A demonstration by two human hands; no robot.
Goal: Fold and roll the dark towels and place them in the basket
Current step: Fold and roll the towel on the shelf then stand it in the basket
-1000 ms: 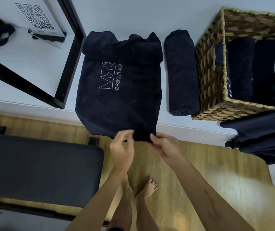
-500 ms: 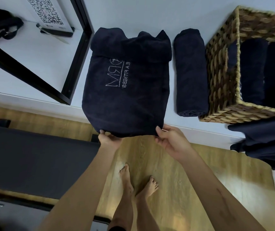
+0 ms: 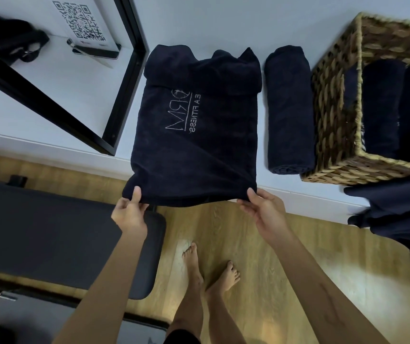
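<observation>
A: The towel (image 3: pixel 196 135) is dark blue and lies flat on the white shelf (image 3: pixel 57 105), just left of the rolled towel (image 3: pixel 289 110). Its near edge hangs off the shelf.

B: What are the hands doing?

A: The left hand (image 3: pixel 130 214) pinches the near left corner of the towel, thumb on top. The right hand (image 3: pixel 266 212) pinches the near right corner, thumb on top too.

B: Where is the basket?

A: The basket (image 3: pixel 333 115) sits right of the towel, touching the rolled towel on its far side. It has more rolled towels (image 3: pixel 382 108) inside, standing side by side.

B: Anything else near the towel?

A: A pile of dark towels (image 3: pixel 397 214) hangs off the shelf, past the basket. A black frame (image 3: pixel 127 78) stands left of the towel, with a code sign (image 3: pixel 82 23) behind it. A black bench (image 3: pixel 57 234) is below the towel's left corner, and bare feet (image 3: pixel 208 271) stand on the wood floor (image 3: pixel 285 269).
</observation>
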